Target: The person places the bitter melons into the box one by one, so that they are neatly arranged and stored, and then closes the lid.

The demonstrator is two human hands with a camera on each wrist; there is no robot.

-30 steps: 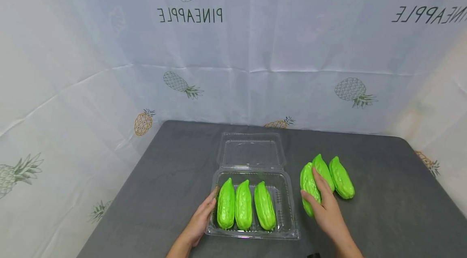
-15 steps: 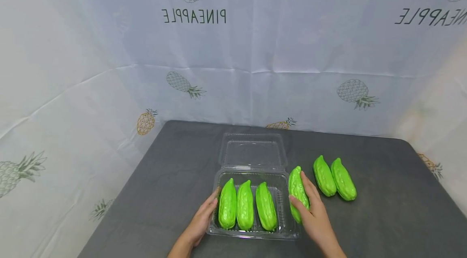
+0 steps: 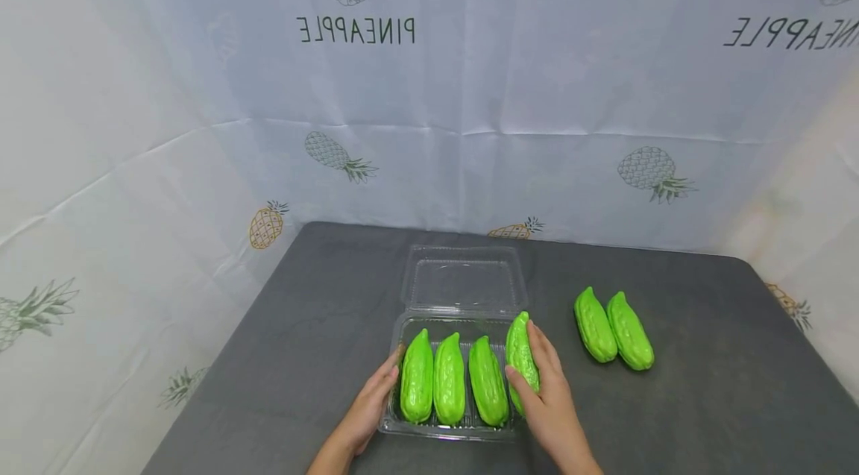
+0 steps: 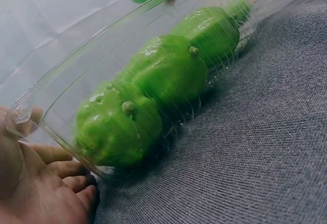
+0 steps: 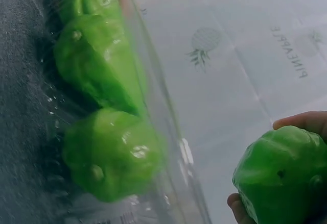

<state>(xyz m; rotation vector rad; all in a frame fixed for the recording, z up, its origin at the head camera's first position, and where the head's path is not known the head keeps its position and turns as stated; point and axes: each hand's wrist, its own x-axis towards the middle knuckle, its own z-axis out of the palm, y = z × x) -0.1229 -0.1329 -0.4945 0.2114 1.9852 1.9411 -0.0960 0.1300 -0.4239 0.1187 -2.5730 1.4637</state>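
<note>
My right hand (image 3: 549, 397) grips a bright green bitter melon (image 3: 520, 356) at the right side of the clear plastic clamshell box (image 3: 463, 432). In the right wrist view this held bitter melon (image 5: 278, 178) is raised above the box's rim, between thumb and fingers. Three more bitter melons (image 3: 449, 379) lie side by side inside the box, stems away from me. My left hand (image 3: 365, 404) rests against the box's left wall. In the left wrist view its fingers (image 4: 66, 170) are fairly straight and touch the outside of the wall.
Two bitter melons (image 3: 614, 329) lie together on the dark grey table (image 3: 322, 296) to the right. The box's clear lid (image 3: 464, 281) is folded back behind it. A pale curtain (image 3: 463, 87) printed with pineapples hangs round the table's back and sides.
My right hand has carried its bitter melon leftward, from beside the two others on the table to the box's right side. The left hand has stayed at the box.
</note>
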